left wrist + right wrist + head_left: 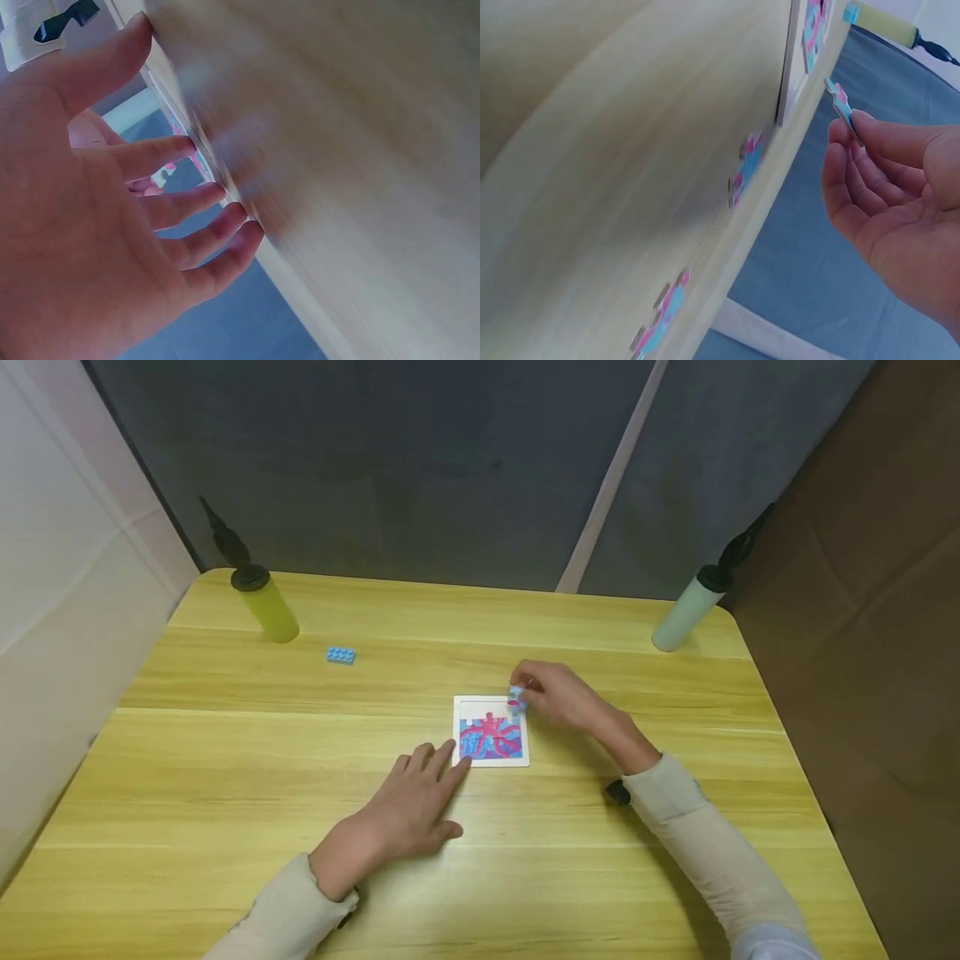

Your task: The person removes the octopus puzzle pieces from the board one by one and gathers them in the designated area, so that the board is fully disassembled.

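A puzzle board (491,763) with a white frame lies on the table, showing a pink octopus on blue, its upper strip bare. My right hand (564,695) pinches a puzzle piece (515,698) between thumb and fingers over the board's upper right corner. In the right wrist view, the held piece (841,105) is tilted and raised off the tabletop. My left hand (408,802) lies with fingers spread, fingertips at the board's lower left edge. In the left wrist view, the left fingers (187,208) reach down to the table surface.
Two more puzzle pieces, one nearer (660,315) and one by the board (746,169), lie on the table. A blue toy brick (341,656) sits at the back left. A yellow-green pump bottle (272,610) and a pale green one (684,617) stand near the back corners.
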